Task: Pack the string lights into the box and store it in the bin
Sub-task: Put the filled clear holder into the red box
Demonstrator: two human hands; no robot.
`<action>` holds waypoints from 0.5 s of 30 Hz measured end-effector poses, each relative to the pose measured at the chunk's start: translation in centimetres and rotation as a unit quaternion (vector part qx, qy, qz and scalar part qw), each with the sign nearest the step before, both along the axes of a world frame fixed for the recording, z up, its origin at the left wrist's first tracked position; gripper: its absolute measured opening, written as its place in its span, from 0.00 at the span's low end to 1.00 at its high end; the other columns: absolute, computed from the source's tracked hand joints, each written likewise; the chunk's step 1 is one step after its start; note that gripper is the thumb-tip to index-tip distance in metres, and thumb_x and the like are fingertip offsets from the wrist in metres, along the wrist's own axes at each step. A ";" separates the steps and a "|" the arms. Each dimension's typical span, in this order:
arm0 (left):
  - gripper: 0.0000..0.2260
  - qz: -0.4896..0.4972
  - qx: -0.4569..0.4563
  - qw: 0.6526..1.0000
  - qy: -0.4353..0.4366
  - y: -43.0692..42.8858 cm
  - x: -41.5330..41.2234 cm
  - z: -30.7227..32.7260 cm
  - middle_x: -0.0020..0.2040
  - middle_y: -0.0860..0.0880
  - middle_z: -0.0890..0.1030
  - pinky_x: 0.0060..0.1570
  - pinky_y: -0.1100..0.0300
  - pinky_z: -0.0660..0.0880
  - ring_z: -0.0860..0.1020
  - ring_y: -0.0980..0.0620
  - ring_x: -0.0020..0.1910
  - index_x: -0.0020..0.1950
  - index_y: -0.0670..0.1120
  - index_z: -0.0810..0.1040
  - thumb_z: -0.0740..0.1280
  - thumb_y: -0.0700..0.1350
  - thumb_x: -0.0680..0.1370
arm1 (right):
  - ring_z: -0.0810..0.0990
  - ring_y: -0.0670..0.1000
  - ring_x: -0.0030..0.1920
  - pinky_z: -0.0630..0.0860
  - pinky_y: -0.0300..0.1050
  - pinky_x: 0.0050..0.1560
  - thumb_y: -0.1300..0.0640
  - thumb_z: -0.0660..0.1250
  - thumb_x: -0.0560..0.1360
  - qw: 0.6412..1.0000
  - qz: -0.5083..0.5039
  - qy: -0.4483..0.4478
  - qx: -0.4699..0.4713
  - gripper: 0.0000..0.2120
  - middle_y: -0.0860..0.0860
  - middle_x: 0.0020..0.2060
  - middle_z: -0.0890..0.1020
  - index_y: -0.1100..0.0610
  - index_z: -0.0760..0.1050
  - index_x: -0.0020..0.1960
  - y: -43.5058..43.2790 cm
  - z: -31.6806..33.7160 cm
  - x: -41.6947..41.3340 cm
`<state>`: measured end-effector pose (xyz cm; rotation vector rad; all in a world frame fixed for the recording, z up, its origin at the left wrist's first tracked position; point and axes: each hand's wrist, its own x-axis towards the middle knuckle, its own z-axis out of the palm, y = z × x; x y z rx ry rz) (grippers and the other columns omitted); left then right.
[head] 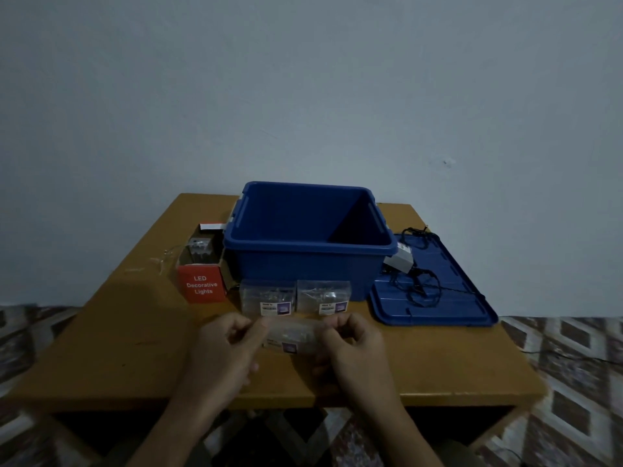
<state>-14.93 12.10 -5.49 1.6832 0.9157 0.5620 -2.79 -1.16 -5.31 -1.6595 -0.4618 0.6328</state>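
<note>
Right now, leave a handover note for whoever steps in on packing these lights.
Left hand and right hand: shared grip on one clear packet above the table.
Two more clear packets stand before the empty blue bin.
Red LED box is open, left of bin; black string lights lie on the bin lid.
Nothing binned; packing remains.

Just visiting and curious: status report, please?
Both hands, left hand and right hand, hold a clear packet. Red box open, bin empty. Black cord lies on lid. Nothing blocking.
</note>
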 end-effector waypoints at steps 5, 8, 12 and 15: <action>0.15 0.050 -0.009 0.999 0.013 1.9 -1.1 0.4 0.39 0.50 0.85 0.30 0.59 0.74 0.79 0.54 0.30 0.43 0.45 0.82 0.68 0.56 0.78 | 0.83 0.50 0.43 0.83 0.45 0.44 0.55 0.67 0.79 0.999 0.044 -0.007 -0.015 0.02 0.53 0.46 0.83 0.52 0.76 0.52 2.1 0.1 -0.7; 0.13 0.058 -0.021 0.998 0.001 2.6 -1.5 0.4 0.40 0.53 0.86 0.29 0.59 0.74 0.80 0.53 0.30 0.45 0.47 0.82 0.67 0.56 0.78 | 0.84 0.51 0.43 0.84 0.50 0.47 0.53 0.68 0.79 0.999 0.041 -0.015 0.004 0.05 0.53 0.44 0.84 0.54 0.77 0.51 3.1 0.1 -0.7; 0.09 0.062 -0.035 0.997 -0.001 2.9 -1.5 0.3 0.42 0.52 0.86 0.30 0.59 0.74 0.81 0.53 0.30 0.47 0.47 0.82 0.68 0.52 0.79 | 0.85 0.53 0.45 0.84 0.56 0.49 0.50 0.69 0.79 0.999 0.030 -0.036 0.001 0.07 0.53 0.43 0.85 0.54 0.78 0.49 3.8 -0.1 -0.5; 0.05 0.055 -0.018 0.998 0.003 2.7 -1.4 0.1 0.44 0.52 0.86 0.29 0.60 0.73 0.81 0.54 0.30 0.48 0.48 0.81 0.69 0.49 0.79 | 0.85 0.52 0.45 0.83 0.56 0.51 0.49 0.68 0.78 0.999 0.028 -0.028 0.000 0.08 0.53 0.44 0.85 0.54 0.77 0.49 3.9 -0.2 -0.3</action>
